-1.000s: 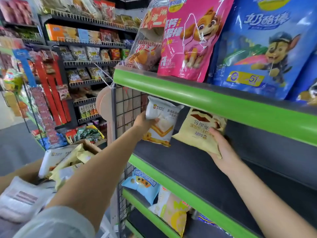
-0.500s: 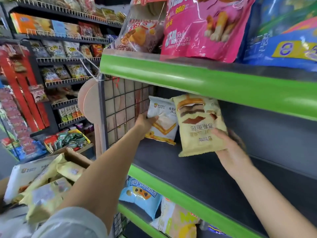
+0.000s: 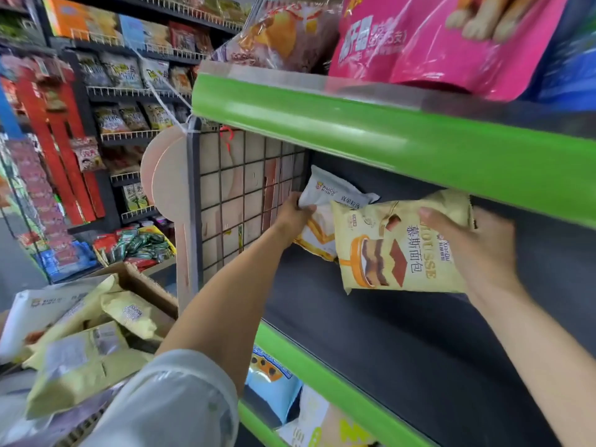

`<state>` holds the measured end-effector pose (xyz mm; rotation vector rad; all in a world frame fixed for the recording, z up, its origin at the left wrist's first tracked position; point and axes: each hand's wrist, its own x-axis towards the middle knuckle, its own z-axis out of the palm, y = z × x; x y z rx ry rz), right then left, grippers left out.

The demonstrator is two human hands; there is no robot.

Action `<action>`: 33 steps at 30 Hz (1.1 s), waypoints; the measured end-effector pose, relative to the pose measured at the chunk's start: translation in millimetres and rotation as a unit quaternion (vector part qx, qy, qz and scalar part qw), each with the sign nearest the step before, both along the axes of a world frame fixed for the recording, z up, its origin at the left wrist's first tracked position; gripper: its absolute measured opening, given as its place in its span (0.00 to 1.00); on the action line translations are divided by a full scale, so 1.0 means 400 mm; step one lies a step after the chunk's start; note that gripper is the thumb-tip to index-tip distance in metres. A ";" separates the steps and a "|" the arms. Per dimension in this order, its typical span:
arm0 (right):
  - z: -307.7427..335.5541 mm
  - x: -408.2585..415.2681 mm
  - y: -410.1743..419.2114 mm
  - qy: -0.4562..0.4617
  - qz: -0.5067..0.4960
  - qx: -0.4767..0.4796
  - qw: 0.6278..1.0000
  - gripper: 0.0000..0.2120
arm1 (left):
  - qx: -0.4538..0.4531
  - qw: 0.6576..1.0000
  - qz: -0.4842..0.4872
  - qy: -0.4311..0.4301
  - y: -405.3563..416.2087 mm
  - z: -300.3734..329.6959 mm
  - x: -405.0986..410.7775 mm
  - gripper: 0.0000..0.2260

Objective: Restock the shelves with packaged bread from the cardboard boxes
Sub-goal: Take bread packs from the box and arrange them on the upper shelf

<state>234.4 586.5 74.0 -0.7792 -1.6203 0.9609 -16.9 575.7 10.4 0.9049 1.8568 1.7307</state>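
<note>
L hand (image 3: 295, 214) pinches white bread pack (image 3: 325, 204) at shelf's (image 3: 403, 343) back-left corner by wire grid (image 3: 245, 188); R hand (image 3: 474, 250) wrapped round yellow mousse bread pack (image 3: 390, 250), tilted, overlapping white one; more packs in cardboard box (image 3: 142, 285) lower left.

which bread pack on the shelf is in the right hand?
The yellow pack with the layered cake picture, gripped by the right hand in front. The white pack behind it, against the wire grid, is held by the left hand.
</note>
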 end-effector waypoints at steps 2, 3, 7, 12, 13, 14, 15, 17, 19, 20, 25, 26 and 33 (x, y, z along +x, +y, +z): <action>0.000 -0.010 0.008 -0.031 -0.011 0.026 0.999 0.05 | 0.001 1.000 0.022 0.023 0.011 -0.013 -0.011 0.09; -0.001 -0.014 0.010 -0.048 -0.010 0.027 0.998 0.05 | 0.001 0.998 0.044 0.038 0.015 -0.019 -0.014 0.09; -0.021 -0.031 0.020 -0.103 -0.008 0.019 0.994 0.07 | -0.031 0.963 0.158 0.215 0.044 -0.050 0.011 0.18; -0.011 -0.032 0.036 -0.174 -0.054 0.087 0.979 0.11 | -0.116 0.883 0.136 0.434 0.017 -0.112 0.068 0.31; -0.002 -0.030 0.035 -0.201 -0.061 0.114 0.971 0.11 | -0.142 0.867 0.106 0.467 0.005 -0.122 0.069 0.33; 0.007 -0.030 0.033 -0.229 -0.064 0.137 0.962 0.10 | -0.162 0.857 0.080 0.483 -0.002 -0.129 0.066 0.34; 0.017 -0.032 0.036 -0.258 -0.063 0.153 0.952 0.09 | -0.176 0.853 0.057 0.488 -0.001 -0.132 0.057 0.35; 0.041 -0.045 0.043 -0.334 -0.055 0.151 0.929 0.10 | -0.195 0.853 0.017 0.484 0.003 -0.126 0.048 0.36; 0.071 -0.065 0.054 -0.410 -0.029 0.104 0.906 0.15 | -0.207 0.845 -0.012 0.493 0.007 -0.111 0.050 0.37; 0.083 -0.080 0.064 -0.433 -0.004 0.072 0.899 0.17 | -0.207 0.840 -0.018 0.501 0.007 -0.103 0.053 0.37; 0.095 -0.170 0.129 -0.486 0.069 -0.001 0.871 0.25 | -0.216 0.859 -0.037 0.463 0.008 -0.074 0.073 0.40; 0.089 -0.186 0.138 -0.501 0.065 0.021 0.863 0.25 | -0.222 0.860 -0.042 0.457 0.008 -0.071 0.072 0.41; 0.026 -0.244 0.184 -0.566 0.000 0.182 0.804 0.15 | -0.235 0.868 -0.055 0.434 0.019 -0.054 0.078 0.42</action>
